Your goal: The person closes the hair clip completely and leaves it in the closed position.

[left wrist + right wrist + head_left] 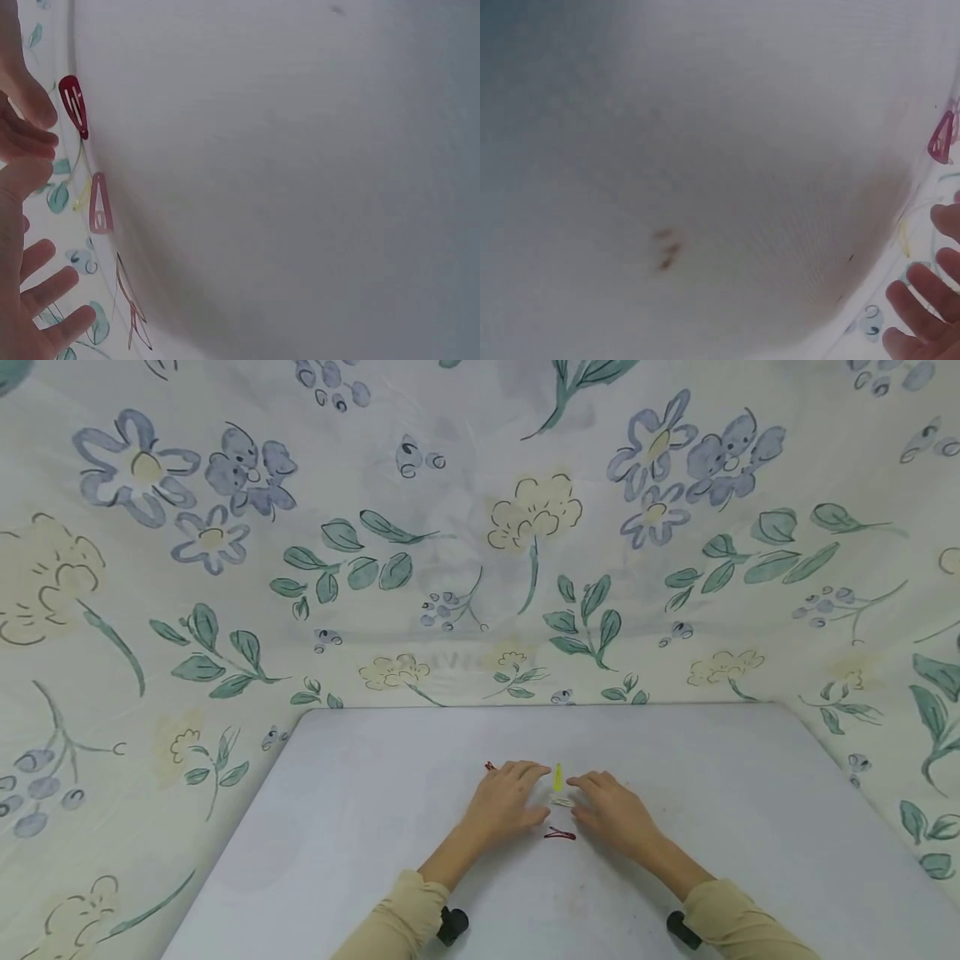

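My left hand [504, 802] and right hand [613, 812] face each other low over a white table, fingers spread and loosely bent, neither holding anything. Between them lie a yellow hair clip [558, 777] and a pale hair clip [561, 802], which looks pinkish in the left wrist view. A dark red snap hair clip [559, 833] lies on the near side of this gap. Beyond the left hand's knuckles, another reddish clip [491, 767] is partly hidden; the left wrist view shows it as a thin, open-ended reddish clip [131, 304].
The white tabletop [337, 810] extends around both hands. Floral cloth [450, 568] rises behind and along its sides. Small black devices [453, 926] sit at both wrists, by the beige sleeves [401, 914]. A few brown specks [667, 249] mark the surface in the right wrist view.
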A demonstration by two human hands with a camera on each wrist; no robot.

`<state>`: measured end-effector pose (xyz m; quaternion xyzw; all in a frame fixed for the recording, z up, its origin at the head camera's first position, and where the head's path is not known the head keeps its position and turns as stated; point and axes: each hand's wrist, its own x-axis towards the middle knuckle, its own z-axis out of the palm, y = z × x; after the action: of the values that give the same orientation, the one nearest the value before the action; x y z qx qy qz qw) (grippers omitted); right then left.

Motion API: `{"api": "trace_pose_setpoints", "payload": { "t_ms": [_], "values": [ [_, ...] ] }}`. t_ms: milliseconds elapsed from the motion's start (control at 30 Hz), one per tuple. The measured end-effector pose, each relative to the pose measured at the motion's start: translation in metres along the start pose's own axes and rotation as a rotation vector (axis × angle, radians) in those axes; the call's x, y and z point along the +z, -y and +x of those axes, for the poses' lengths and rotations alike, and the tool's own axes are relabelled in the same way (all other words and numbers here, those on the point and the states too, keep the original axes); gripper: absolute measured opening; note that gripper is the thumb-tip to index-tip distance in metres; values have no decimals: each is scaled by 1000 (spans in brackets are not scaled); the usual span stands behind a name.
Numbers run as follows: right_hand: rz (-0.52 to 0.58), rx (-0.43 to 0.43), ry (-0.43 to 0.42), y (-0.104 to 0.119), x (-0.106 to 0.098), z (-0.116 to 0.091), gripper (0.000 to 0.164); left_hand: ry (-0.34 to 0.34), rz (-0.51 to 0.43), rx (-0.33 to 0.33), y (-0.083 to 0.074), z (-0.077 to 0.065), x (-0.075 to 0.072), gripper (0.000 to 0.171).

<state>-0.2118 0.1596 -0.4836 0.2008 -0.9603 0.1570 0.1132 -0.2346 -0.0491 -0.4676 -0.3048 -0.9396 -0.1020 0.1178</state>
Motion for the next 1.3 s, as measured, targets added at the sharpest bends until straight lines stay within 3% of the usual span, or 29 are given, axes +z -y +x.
{"api": "trace_pose_setpoints", "payload": {
  "t_ms": [333,567,733,1067,1300],
  "values": [
    [-14,26,35,0,4,2,42,33,29,-21,-9,7,6,54],
    [44,52,68,-1,5,3,36,105,-10,-43,-13,10,11,52],
    [64,31,68,0,5,3,33,116,3,-39,-15,12,14,49],
    [14,44,104,2,6,11,27,100,25,-44,-17,15,15,31],
    [-29,9,76,3,8,14,16,123,5,-53,-17,17,15,21]
  ]
}}
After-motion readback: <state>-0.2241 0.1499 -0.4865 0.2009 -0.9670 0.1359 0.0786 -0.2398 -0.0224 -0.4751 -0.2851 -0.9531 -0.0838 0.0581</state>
